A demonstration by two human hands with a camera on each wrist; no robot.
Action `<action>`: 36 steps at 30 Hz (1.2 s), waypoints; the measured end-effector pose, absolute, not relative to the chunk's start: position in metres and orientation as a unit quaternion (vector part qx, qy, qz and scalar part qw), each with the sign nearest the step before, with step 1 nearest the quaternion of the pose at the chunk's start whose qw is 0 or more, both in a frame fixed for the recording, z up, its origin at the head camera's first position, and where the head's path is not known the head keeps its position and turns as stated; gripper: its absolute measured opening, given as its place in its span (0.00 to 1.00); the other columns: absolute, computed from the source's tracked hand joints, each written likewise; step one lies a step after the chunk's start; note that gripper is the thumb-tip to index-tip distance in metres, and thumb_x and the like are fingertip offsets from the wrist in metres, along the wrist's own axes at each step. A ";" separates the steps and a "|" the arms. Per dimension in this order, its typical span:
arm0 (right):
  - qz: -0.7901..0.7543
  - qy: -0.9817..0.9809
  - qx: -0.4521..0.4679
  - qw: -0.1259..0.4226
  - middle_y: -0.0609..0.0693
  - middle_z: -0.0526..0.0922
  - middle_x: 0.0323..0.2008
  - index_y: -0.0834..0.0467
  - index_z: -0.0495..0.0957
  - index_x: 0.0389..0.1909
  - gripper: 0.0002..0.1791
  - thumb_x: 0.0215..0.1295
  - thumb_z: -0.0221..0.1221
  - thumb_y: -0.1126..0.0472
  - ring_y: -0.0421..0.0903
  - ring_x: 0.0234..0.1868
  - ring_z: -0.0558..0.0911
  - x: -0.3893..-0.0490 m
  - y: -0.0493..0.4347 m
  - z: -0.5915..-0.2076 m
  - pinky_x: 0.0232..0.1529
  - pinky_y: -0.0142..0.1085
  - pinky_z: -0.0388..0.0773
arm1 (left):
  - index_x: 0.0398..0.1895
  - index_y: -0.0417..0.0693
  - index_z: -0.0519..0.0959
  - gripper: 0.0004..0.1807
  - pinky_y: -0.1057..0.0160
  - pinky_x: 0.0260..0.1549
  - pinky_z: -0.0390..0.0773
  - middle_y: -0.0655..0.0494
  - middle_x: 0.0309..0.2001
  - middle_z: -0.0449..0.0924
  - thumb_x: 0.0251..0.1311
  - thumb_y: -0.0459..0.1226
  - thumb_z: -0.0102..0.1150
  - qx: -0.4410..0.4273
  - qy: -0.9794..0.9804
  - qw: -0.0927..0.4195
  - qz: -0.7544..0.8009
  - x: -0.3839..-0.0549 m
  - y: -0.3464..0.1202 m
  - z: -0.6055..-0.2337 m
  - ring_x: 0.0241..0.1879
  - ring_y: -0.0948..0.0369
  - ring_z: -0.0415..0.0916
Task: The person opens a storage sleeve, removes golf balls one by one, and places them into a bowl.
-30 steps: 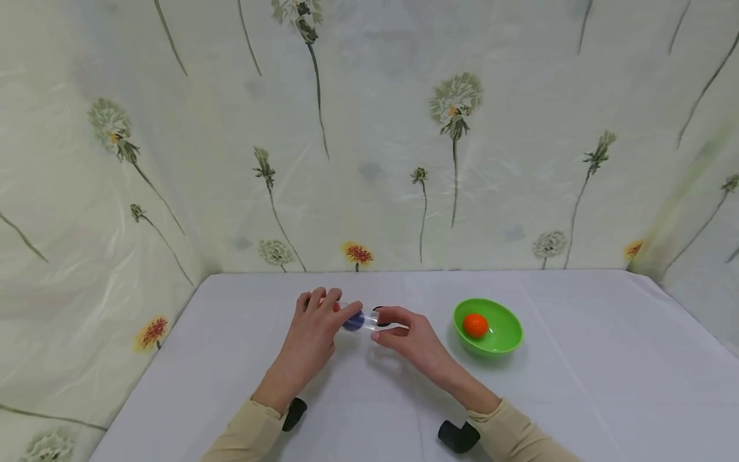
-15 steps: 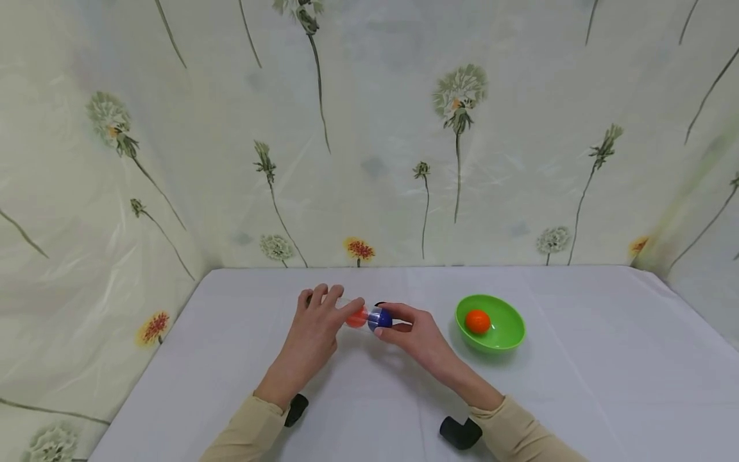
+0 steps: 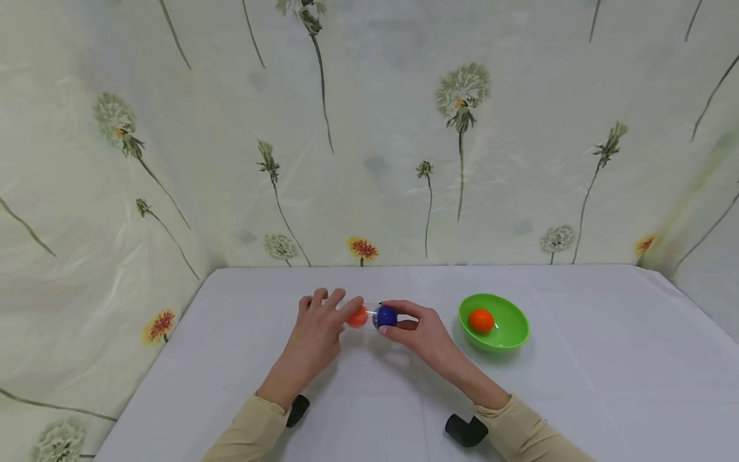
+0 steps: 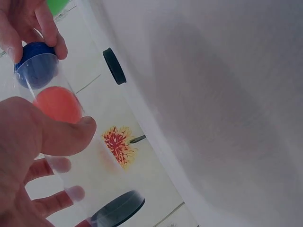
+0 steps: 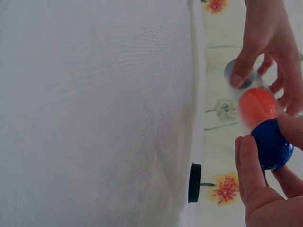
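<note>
My left hand [image 3: 312, 330] grips a clear tube [image 4: 90, 165] lying roughly sideways above the table, its dark end [image 4: 118, 208] on the left. An orange-red ball [image 5: 258, 109] sits inside the tube. At the tube's right mouth is a blue ball [image 3: 387, 316], partly inside and partly sticking out. My right hand [image 3: 424, 337] pinches this blue ball between thumb and fingers. The left palm hides part of the tube in the head view.
A green bowl [image 3: 510, 324] with an orange ball [image 3: 481, 321] stands on the white table to the right. Behind the hands a dark round cap [image 5: 194, 183] stands near the table's far edge. Black wrist pieces [image 3: 464, 431] sit by the sleeves. A flowered curtain [image 3: 369, 160] hangs behind.
The blue and orange-red balls have slid rightward along the tube. The blue ball now protrudes from the mouth, where my right hand has taken hold of it. The left hand has barely moved.
</note>
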State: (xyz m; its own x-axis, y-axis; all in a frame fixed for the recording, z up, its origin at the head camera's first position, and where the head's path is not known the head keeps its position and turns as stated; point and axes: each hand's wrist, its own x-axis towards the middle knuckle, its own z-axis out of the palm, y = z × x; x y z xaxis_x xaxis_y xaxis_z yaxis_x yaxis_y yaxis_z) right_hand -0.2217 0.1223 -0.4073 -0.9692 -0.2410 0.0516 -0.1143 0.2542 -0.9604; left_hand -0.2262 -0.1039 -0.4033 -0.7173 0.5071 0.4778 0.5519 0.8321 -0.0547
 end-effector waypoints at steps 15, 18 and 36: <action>-0.578 0.807 -0.122 0.017 0.53 0.79 0.56 0.55 0.77 0.60 0.27 0.60 0.69 0.56 0.50 0.47 0.81 -0.221 0.136 -0.402 0.44 0.39 0.80 | 0.63 0.59 0.72 0.35 0.46 0.48 0.67 0.53 0.54 0.70 0.52 0.30 0.72 -0.271 -0.932 0.236 -0.047 -0.227 -0.107 -0.399 0.51 0.50 0.64; -0.575 0.808 -0.127 0.018 0.53 0.79 0.56 0.55 0.77 0.61 0.27 0.61 0.68 0.54 0.50 0.48 0.81 -0.219 0.139 -0.402 0.44 0.38 0.80 | 0.63 0.60 0.72 0.35 0.46 0.49 0.68 0.53 0.54 0.70 0.52 0.30 0.72 -0.265 -0.936 0.229 -0.045 -0.225 -0.108 -0.399 0.52 0.51 0.64; -0.547 0.826 -0.136 0.008 0.54 0.77 0.58 0.53 0.75 0.62 0.27 0.62 0.68 0.54 0.51 0.51 0.80 -0.217 0.171 -0.386 0.46 0.38 0.80 | 0.63 0.58 0.72 0.36 0.49 0.45 0.68 0.53 0.53 0.70 0.49 0.29 0.73 -0.279 -0.928 0.242 -0.051 -0.227 -0.108 -0.401 0.50 0.51 0.65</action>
State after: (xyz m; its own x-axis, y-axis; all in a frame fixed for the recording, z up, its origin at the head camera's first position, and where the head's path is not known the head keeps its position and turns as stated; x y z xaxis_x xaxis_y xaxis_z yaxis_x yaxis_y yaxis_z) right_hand -0.2167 0.1712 -0.3863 -0.9628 -0.2339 0.1351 -0.2155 0.3636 -0.9063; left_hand -0.2269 -0.1078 -0.4009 -0.7264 0.4933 0.4785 0.5432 0.8387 -0.0400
